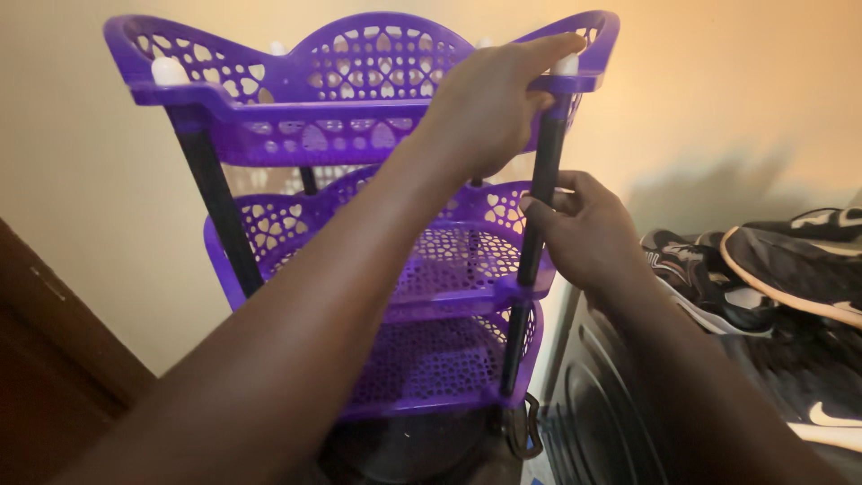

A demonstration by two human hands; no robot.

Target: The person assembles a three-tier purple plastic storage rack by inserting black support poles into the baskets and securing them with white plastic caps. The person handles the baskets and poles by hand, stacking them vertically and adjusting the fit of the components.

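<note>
A purple plastic rack with three perforated basket tiers stands in front of me against a cream wall; its top tier (269, 99) is at the upper left. Black poles join the tiers. My left hand (489, 103) reaches across and grips the top tier's right front corner beside a white pole cap (566, 65). My right hand (588, 229) is closed around the right front black pole (545, 157) between the top tier and the middle tier (467, 292). The bottom tier (431, 368) sits below.
Dark sports shoes with white soles (790, 269) lie piled on a dark ribbed container (597, 422) to the right. A brown wooden edge (54, 359) runs along the lower left. A white cap (169, 70) tops the left front pole.
</note>
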